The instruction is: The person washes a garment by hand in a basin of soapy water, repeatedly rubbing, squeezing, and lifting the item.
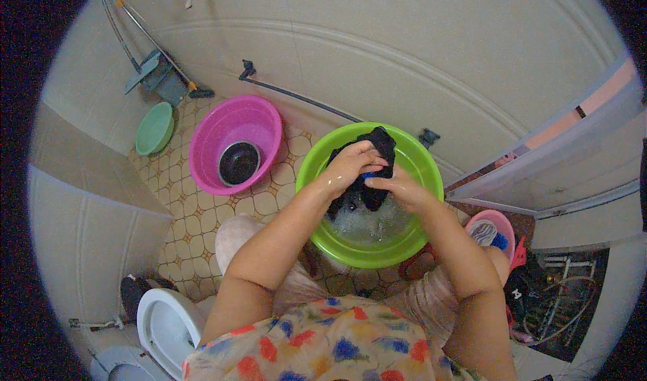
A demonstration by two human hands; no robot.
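A wet black cloth (379,142), probably a garment, is bunched over the bright green basin (317,236) in front of me. Soapy, foamy water (364,226) lies in the basin below it. My left hand (357,164) is closed on the cloth from the left, its fingers curled over the top. From the right, my right hand (403,187) grips the same cloth, thumb and fingers close to the left hand's. A small blue patch (368,175) shows between the hands; what it is I cannot make out. Part of the cloth hangs down to the suds.
Left of the green basin stands a pink basin (202,162) with a black bowl (239,164) in it. Beyond are a small green basin (155,128), a dustpan (162,78) and a broom (201,92). A pink tub (510,229) holds cloths at right. A toilet (168,324) is at lower left.
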